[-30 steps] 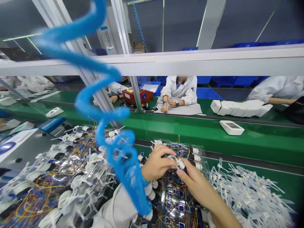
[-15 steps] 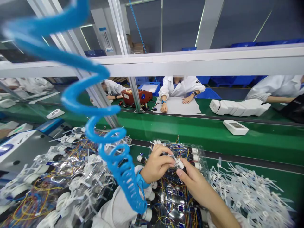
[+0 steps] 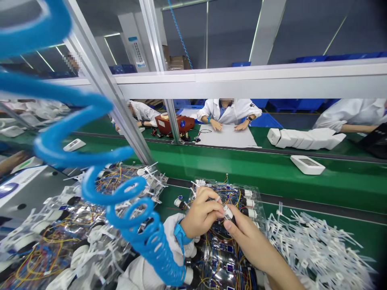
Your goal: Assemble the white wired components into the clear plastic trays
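Left of the tangled pile of white plastic ties (image 3: 320, 245), a small white-and-black plastic part (image 3: 229, 213) is being held above clear plastic assemblies with multicoloured wires (image 3: 223, 259). Behind the pile, a white rectangular plastic device (image 3: 307, 165) is lying on a long green desk (image 3: 236, 161).

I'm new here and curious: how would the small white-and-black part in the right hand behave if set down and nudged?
The white-and-black part is probably light, as the right hand holds it in a pinch. Its compact shape suggests stiffness. It might roll if it is as rounded as the white-ended parts nearby look.
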`<state>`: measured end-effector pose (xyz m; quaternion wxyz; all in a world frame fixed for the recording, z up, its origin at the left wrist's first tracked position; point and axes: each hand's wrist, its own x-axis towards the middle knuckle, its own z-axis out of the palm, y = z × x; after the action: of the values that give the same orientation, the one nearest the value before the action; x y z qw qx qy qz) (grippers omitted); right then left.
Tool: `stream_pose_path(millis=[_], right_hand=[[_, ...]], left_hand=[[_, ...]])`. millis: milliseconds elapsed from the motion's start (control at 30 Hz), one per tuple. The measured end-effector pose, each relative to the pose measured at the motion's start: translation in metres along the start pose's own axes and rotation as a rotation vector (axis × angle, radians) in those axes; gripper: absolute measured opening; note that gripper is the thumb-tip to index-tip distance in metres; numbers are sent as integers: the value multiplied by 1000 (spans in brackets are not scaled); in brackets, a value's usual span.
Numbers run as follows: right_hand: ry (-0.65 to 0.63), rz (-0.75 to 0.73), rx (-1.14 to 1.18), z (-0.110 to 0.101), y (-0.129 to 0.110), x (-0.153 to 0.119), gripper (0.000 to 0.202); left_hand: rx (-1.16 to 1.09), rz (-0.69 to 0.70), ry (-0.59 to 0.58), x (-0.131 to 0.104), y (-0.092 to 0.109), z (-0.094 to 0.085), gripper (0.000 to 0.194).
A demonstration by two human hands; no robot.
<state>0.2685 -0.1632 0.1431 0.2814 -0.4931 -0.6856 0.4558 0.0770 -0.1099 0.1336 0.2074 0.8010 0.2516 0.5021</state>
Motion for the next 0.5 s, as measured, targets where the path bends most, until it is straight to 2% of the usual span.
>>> stream_pose_path(millis=[333,500], right_hand=[[-50,28,-9,-3,-1,-2,51],[-48,45,14,-4,1,-2,54]], left_hand=[[-51,25,-30,1,-1,1,38],[-77,30,-38,1,-3,1,37]])
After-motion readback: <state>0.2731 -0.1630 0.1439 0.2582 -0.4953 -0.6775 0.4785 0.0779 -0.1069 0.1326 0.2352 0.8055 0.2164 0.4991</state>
